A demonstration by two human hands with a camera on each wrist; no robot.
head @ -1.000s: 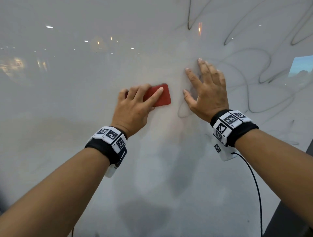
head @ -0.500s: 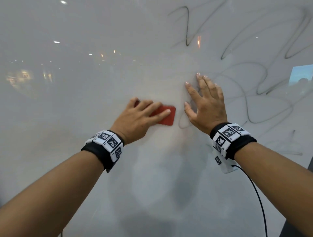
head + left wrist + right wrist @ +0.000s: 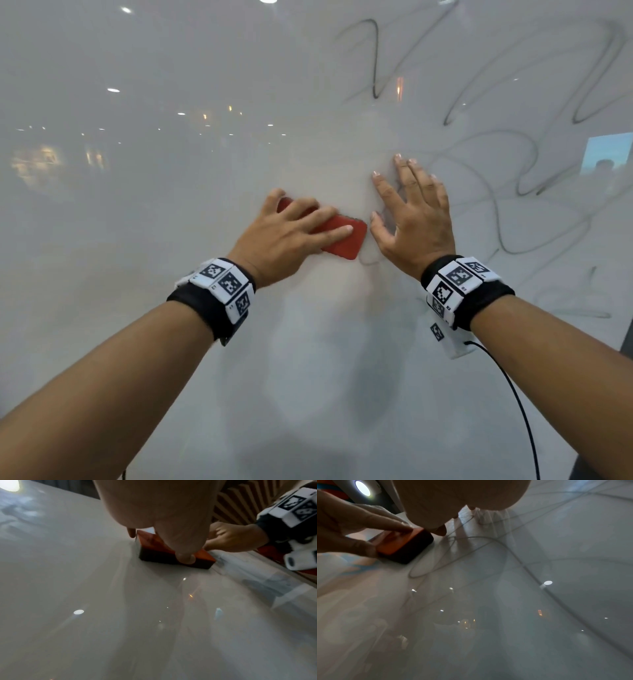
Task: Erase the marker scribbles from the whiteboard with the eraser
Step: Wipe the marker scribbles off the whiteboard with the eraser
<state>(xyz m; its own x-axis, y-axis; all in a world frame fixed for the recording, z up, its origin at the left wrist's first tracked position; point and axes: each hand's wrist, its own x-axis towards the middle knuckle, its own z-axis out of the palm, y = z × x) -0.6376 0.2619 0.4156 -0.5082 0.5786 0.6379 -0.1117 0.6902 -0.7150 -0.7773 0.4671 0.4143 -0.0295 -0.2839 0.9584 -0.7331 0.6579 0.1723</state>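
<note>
Head view: left hand on the red eraser, fingers laid over its back and thumb hooked at its near edge, pressing it flat against the whiteboard. Eraser near the middle of the board, tilted, its right corner just beside the thumb of the right hand. Right hand spread flat on the board, fingers straight and slightly apart, holding nothing. Marker scribbles looping across the upper right and right of the board, running under and past the right hand; one faint loop just below the eraser's right end. Board surface left of the eraser glossy, with ceiling lights mirrored in it. Black bands with white coded tags on both wrists; thin black cable trailing from the right wrist unit.

Left wrist view: eraser seen from low down, red top over a dark felt base lying flush on the board; one fingertip pressed at its near long edge, another at the far corner. Right hand beyond it, fingertips resting on the board, close to the eraser's end.

Right wrist view: left-hand fingers clamped over the eraser, thumb at its side; right thumb tip on the board just beside the eraser's corner, touching or not cannot tell. Grey scribble lines curving away across the board.
</note>
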